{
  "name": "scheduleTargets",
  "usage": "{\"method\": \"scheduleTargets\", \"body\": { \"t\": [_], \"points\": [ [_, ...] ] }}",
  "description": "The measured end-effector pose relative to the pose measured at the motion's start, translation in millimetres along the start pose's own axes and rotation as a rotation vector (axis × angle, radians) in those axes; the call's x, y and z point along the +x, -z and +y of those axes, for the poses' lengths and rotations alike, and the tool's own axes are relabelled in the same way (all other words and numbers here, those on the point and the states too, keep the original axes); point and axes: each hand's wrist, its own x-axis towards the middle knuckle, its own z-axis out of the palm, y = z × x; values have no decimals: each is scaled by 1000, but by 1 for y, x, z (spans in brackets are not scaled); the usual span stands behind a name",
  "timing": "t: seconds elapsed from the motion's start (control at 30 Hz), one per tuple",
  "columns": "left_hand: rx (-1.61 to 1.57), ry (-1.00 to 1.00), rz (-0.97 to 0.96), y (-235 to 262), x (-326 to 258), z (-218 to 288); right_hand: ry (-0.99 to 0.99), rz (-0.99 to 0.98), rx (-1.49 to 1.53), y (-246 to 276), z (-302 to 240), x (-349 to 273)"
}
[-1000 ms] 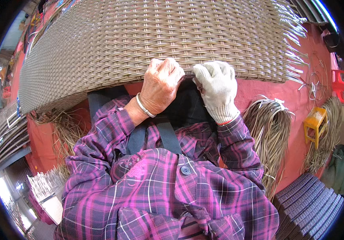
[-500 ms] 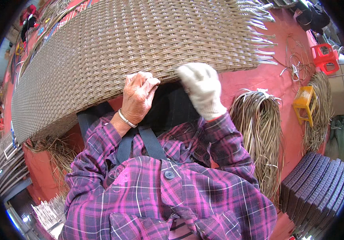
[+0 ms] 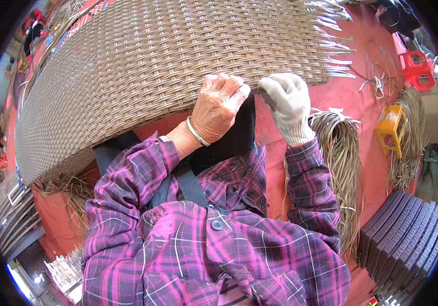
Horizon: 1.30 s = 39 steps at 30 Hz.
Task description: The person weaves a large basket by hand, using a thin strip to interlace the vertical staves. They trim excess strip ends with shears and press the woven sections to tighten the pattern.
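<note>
Woven panel [image 3: 168,56] near edge gripped by bare left hand [image 3: 219,104]; strand end pinched by gloved right hand [image 3: 286,102], fingers closed.

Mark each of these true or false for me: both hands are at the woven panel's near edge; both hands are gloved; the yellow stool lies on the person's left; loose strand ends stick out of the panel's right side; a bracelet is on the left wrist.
1. Both hands are at the near edge of the woven rattan panel. True.
2. Both hands are gloved. False: only the right hand wears a white glove; the left hand is bare.
3. The yellow stool is on the person's left. False: it sits to the right, on the red floor.
4. Loose strand ends stick out of the panel's right side. True.
5. A silver bracelet is on the left wrist. True.
</note>
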Motion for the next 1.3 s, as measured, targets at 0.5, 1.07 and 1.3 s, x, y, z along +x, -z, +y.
{"method": "scheduleTargets", "body": {
  "t": [0.5, 1.07, 1.3],
  "points": [
    [61, 149, -108, -4, 11, 13, 13, -44, -6, 6, -3, 7],
    [-118, 92, 45, -23, 14, 15, -217, 88, -43, 41, 38, -29],
    [-23, -42, 3, -43, 41, 26, -134, 41, 13, 31, 43, -16]
  ]
}}
